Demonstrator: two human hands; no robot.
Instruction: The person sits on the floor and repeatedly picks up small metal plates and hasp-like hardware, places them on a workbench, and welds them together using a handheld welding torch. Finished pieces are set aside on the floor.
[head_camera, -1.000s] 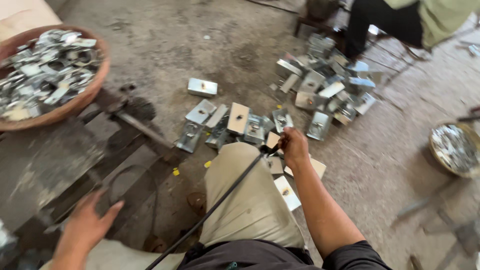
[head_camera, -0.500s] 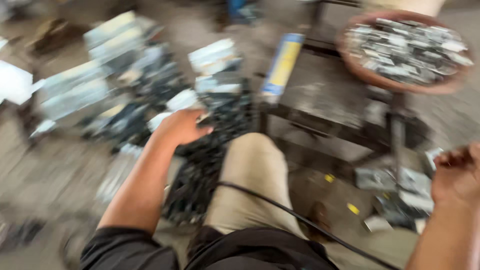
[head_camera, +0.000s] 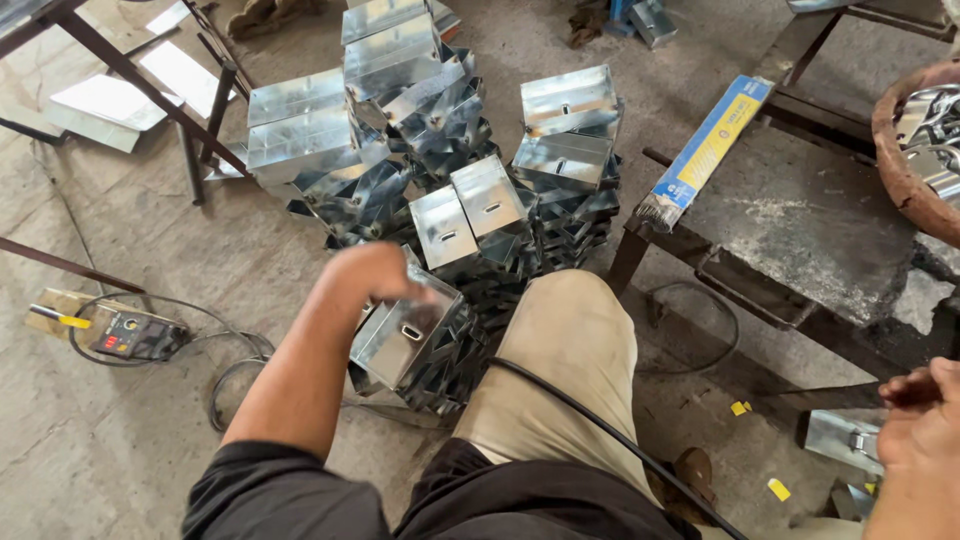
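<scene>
My left hand (head_camera: 375, 272) curls over the top edge of a shiny metal box (head_camera: 408, 335), fingers bent down onto its rim so that I judge it gripped, though the fingertips themselves are hidden behind the knuckles; the box sits tilted on top of a low pile of like boxes just beside my left knee (head_camera: 570, 330), its slotted face turned up toward me; the step in hand looks like picking this one off the pile, and the next move calls for a clean lift straight up so the nested pieces beneath do not drag along; beyond it taller stacks of boxes (head_camera: 400, 120) stand close together on the concrete floor (head_camera: 130, 250); my right hand (head_camera: 925, 430) hangs well apart at the right edge, fingers loosely curled, holding nothing I can see; a black cable (head_camera: 600, 425) runs across my lap; a steel workbench (head_camera: 800, 220) carries a long blue-and-yellow carton (head_camera: 705, 150); a small welding unit (head_camera: 135, 335) lies to the left.
</scene>
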